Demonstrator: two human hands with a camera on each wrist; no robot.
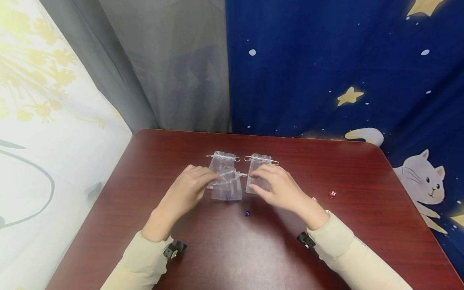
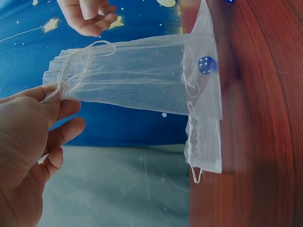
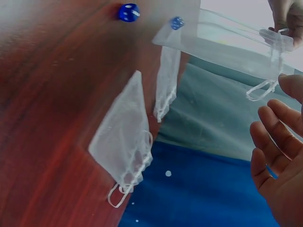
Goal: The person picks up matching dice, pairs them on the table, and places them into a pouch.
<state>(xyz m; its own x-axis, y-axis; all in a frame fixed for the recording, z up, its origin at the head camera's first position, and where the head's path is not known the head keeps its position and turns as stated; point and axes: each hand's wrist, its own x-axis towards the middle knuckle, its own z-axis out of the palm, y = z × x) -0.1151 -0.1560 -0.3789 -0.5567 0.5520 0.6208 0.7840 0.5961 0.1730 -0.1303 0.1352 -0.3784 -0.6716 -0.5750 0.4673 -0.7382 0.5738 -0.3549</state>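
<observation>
My left hand (image 1: 186, 187) pinches the drawstring end of a sheer white organza pouch (image 2: 137, 71), raised off the table. A blue die (image 2: 205, 65) shows at that pouch's low end. Fingers spread, my right hand (image 3: 284, 156) is beside the raised drawstring loop (image 3: 260, 90) and holds nothing; whether its thumb touches the cord I cannot tell. Two more pouches lie flat: one (image 1: 222, 161) behind the held pouch, partly covered by it, and another (image 3: 120, 137) below my right hand. A second blue die (image 1: 247, 214) rests on the table in front of the pouches.
On the dark red wooden table (image 1: 217, 249), a red die (image 1: 332, 194) lies to the right. Small pieces are partly hidden by the right wrist. A grey curtain (image 1: 174, 68) and a blue starry curtain (image 1: 297, 72) hang behind the far edge.
</observation>
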